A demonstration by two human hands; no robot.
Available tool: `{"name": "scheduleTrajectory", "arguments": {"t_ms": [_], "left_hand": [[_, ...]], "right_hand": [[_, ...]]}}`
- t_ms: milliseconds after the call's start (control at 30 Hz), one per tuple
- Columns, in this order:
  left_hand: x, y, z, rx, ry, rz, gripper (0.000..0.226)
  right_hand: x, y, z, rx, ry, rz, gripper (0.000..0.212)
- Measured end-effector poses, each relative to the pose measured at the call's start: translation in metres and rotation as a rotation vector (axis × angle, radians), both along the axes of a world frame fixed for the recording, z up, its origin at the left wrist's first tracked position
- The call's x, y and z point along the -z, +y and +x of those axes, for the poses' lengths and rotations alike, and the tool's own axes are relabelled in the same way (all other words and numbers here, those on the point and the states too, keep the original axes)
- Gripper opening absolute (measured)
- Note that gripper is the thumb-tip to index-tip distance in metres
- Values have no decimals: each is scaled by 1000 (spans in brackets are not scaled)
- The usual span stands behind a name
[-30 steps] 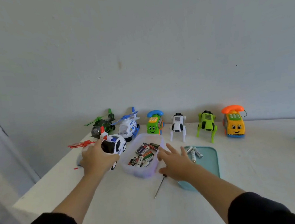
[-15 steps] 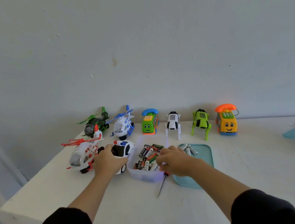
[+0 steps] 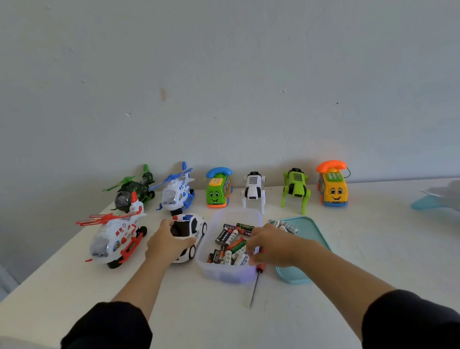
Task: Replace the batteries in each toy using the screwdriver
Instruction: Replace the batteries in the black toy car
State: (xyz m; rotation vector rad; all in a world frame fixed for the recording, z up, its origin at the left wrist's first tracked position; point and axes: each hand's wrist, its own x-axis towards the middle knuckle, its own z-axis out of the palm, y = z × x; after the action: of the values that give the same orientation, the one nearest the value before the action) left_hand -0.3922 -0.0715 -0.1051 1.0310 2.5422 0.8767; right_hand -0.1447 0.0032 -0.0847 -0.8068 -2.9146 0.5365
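- Two hands work on a white table (image 3: 64, 290); both forearms emerge from black sleeves.
- Left hand (image 3: 165, 243): fingers are curled over the top and near side of the police car (image 3: 190, 230), gripping it. The car is white and black with a red-and-blue light bar on its roof, and it stands on the table just beside the left wall of the battery tub (image 3: 228, 272).
- Right hand (image 3: 274, 245): fingers are curled downward at the right edge of the tub, over the screwdriver (image 3: 255, 286). Whether they clamp the handle cannot be told, since the hand hides it.
- Screwdriver: a small red-and-black handle end shows below the hand; a thin dark metal shaft runs toward the viewer and lies on the table beside the tub's near right corner.
- Battery tub: translucent, rectangular, holding loose batteries (image 3: 231, 243) in black, red, green and white casings.
- Teal lid (image 3: 312, 228): lies flat just right of the tub, with several white batteries on its far end.
- Remaining toys: a red-and-white helicopter (image 3: 115, 239) left of the car; along the wall a green helicopter (image 3: 133, 191), a blue-and-white helicopter (image 3: 176, 193), a green phone bus (image 3: 218, 188), a white robot dog (image 3: 253, 190), a green robot dog (image 3: 295, 187) and an orange phone bus (image 3: 333, 184).
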Motion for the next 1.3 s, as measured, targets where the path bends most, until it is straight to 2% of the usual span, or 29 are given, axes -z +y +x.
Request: {"name": "scheduleTrajectory", "arguments": {"t_ms": [133, 267, 300, 367, 433, 467, 567, 700, 867, 1033, 1100, 1167, 1300], "left_hand": [[-10, 3, -1, 2, -22, -2, 52], [-28, 3, 0, -40, -26, 23, 53], [-30, 2, 0, -27, -34, -19, 49], [-28, -2, -2, 14, -53, -85, 40], [-23, -5, -5, -18, -42, -83, 36], [-22, -2, -1, -44, 10, -65, 37], [-25, 9, 20, -28, 236, 50, 34], [-44, 33, 82, 227, 391, 241, 30], [-52, 56, 156, 477, 391, 278, 25], [-38, 76, 225, 607, 338, 125, 28], [-28, 80, 251, 663, 331, 46, 32], [-16, 85, 282, 757, 359, -35, 36], [10, 88, 339, 1064, 509, -205, 57]], "right_hand": [[1, -1, 8, 10, 66, 2, 21], [10, 8, 40, 240, 294, 72, 51], [13, 13, 51, 333, 263, 88, 61], [20, 22, 73, 464, 128, -8, 92], [27, 26, 89, 457, 3, -153, 117], [29, 26, 99, 448, -36, -200, 119], [30, 23, 108, 422, -155, -195, 109], [25, 22, 120, 407, -296, -24, 98], [21, 24, 163, 440, -349, 35, 97], [18, 18, 215, 479, -351, 11, 99], [16, 15, 230, 474, -309, 5, 95], [16, 15, 247, 495, -180, 79, 85], [8, 24, 286, 651, 251, 543, 41]]}}
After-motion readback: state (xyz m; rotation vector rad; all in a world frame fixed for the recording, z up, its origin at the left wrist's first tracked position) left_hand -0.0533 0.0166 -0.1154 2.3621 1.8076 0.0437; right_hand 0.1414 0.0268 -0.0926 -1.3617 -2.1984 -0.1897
